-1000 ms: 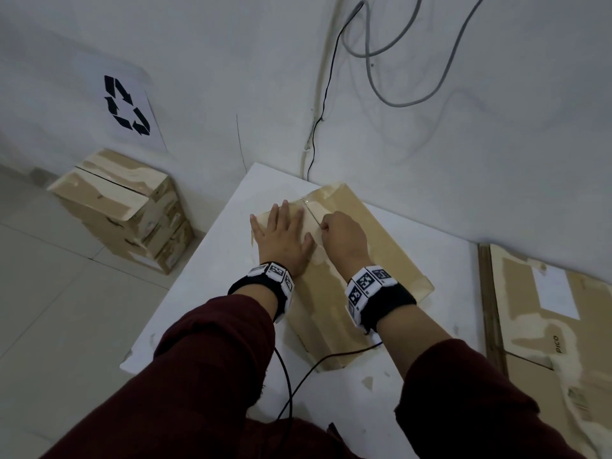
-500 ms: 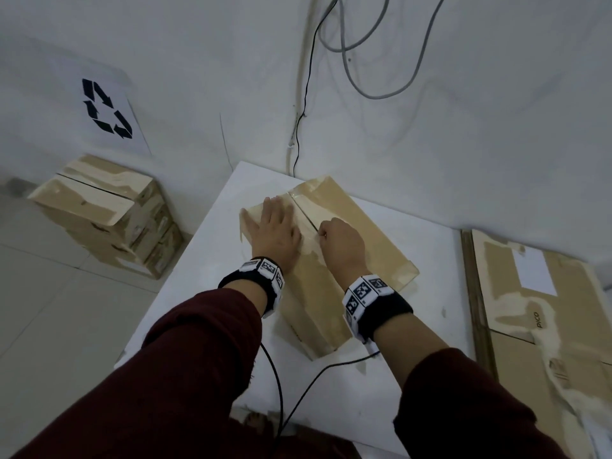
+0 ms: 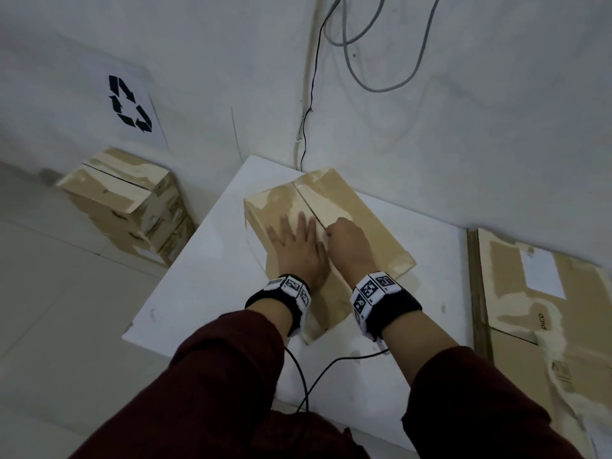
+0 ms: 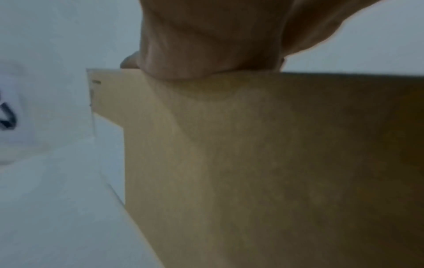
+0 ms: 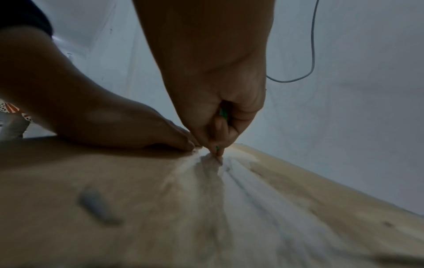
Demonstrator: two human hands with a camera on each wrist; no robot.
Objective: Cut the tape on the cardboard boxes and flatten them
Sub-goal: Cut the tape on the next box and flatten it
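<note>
Pressing flat on the box (image 3: 347,207), the left hand (image 3: 298,250) flanks the right hand (image 3: 347,243) gripping a green cutter (image 5: 223,114).

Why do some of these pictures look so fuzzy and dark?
Head view: dim, even light, mostly sharp, though the straight wall cables bend from the wide lens. Left wrist view: the camera sits too close to the box, so it is soft and shadowed. Right wrist view: the near cardboard smears, and the right hand is dark against the pale wall.
</note>
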